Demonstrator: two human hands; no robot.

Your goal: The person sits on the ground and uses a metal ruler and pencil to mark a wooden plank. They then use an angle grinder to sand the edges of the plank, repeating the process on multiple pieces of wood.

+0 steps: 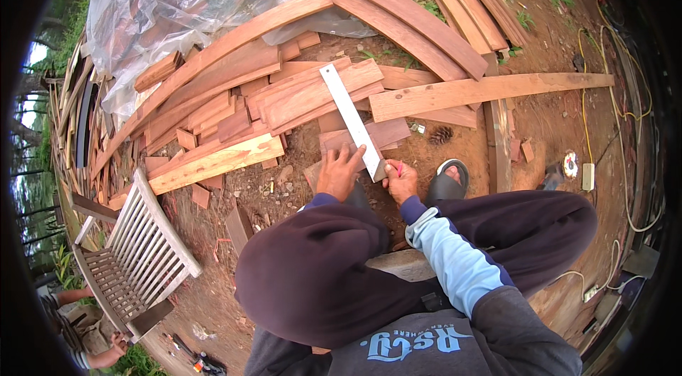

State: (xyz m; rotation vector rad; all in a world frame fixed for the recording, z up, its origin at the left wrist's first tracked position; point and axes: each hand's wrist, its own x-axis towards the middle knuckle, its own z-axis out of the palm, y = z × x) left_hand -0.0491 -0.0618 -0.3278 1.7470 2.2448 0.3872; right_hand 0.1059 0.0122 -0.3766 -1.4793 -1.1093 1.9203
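A long silver metal ruler (346, 110) lies slanted across reddish-brown boards, its lower end between my two hands. My left hand (339, 171) rests beside that end with its fingers spread, the fingertips on the ruler and the dark board (364, 137) under it. My right hand (400, 181) is closed at the ruler's lower right corner. A small slim pink thing shows between its thumb and fingers; most of it is hidden, so I cannot tell its kind. Beneath the ruler's upper part is a stack of flat planks (325, 95).
A slatted wooden chair (145, 255) stands at the left, with another person's hand (114, 349) near it. Long curved beams (398, 17) and clear plastic sheeting (177, 14) lie beyond the planks. A pine cone (440, 135) and yellow cable (584, 92) are at the right.
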